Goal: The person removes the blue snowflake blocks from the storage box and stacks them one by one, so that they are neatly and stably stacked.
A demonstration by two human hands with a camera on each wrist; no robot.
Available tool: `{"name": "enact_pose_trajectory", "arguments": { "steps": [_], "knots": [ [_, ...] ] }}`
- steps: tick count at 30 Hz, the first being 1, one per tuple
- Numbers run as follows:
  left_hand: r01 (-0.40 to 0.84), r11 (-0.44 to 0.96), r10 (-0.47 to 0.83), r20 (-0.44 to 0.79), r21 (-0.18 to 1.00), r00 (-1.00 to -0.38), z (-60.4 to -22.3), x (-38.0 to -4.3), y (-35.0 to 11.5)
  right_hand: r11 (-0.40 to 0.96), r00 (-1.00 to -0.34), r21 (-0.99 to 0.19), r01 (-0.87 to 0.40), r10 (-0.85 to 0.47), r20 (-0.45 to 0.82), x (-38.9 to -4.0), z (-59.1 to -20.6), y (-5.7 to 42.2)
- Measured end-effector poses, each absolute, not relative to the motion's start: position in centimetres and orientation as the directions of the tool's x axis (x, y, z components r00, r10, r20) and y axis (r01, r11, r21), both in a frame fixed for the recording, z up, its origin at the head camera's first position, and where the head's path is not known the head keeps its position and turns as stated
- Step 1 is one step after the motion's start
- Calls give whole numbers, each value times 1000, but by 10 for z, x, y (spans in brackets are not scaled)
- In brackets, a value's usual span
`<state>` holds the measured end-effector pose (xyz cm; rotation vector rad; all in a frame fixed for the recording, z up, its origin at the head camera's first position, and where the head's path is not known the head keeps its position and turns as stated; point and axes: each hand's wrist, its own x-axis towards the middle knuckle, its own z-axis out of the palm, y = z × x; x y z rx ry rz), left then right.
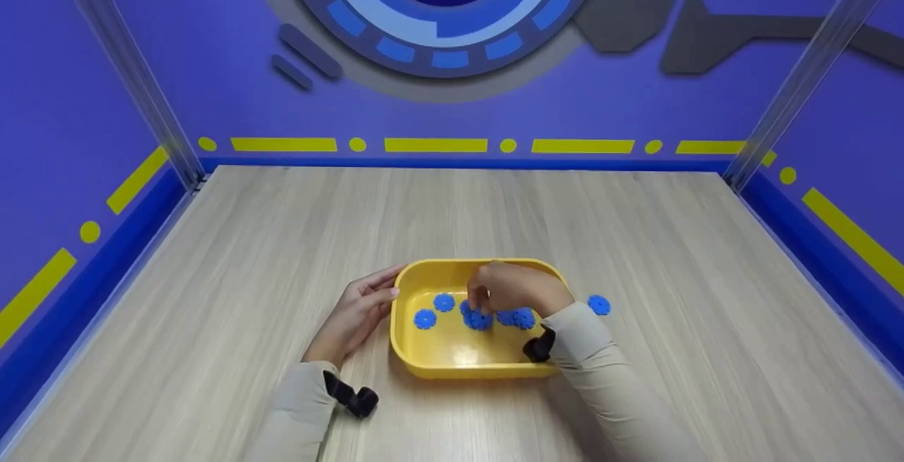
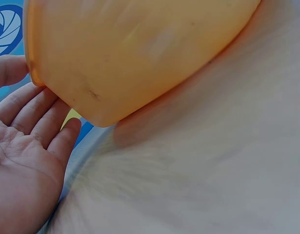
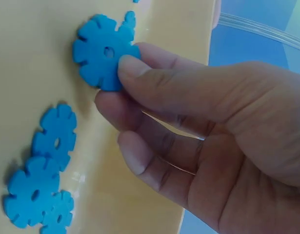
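Observation:
A yellow plastic basin (image 1: 466, 371) sits on the table in the head view. My left hand (image 1: 357, 315) is at its left end, thumb at the rim and fingers against the outer wall, as the left wrist view also shows. Inside the basin, my right hand (image 1: 514, 288) pinches a blue notched disc (image 3: 98, 66) between thumb and fingers. Several more such discs lie on the basin floor, including one disc (image 1: 424, 318) at the left and an overlapping cluster (image 3: 33, 187) in the right wrist view.
One loose blue disc (image 1: 599, 304) lies on the wooden table (image 1: 296, 222) just right of the basin. Blue-purple panels (image 1: 452, 112) stand along the table's back and sides. Both forearms wear black wrist straps.

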<state>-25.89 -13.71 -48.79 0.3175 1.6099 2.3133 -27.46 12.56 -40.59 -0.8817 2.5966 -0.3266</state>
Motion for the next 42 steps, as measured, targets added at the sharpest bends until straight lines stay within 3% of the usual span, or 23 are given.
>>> {"name": "enact_pose_trajectory", "arguments": {
  "steps": [9,21,30,42],
  "knots": [
    [-107,-320,378,24,941,-925,-488,-258,-137,752,-719,-345,-561,-650,-246,-274,-392,136],
    [-113,-323,374,17,940,-927,-488,-259,-137,797,-777,-356,-487,-582,-240,-272,-375,150],
    [-115,-309,380,12,944,-925,-488,-259,-138,752,-773,-396,-527,-618,-145,-269,-366,170],
    [-117,-315,369,8,942,-930,-488,-258,-137,734,-814,-438,-519,-581,-11,-265,-363,205]
  ]
}}
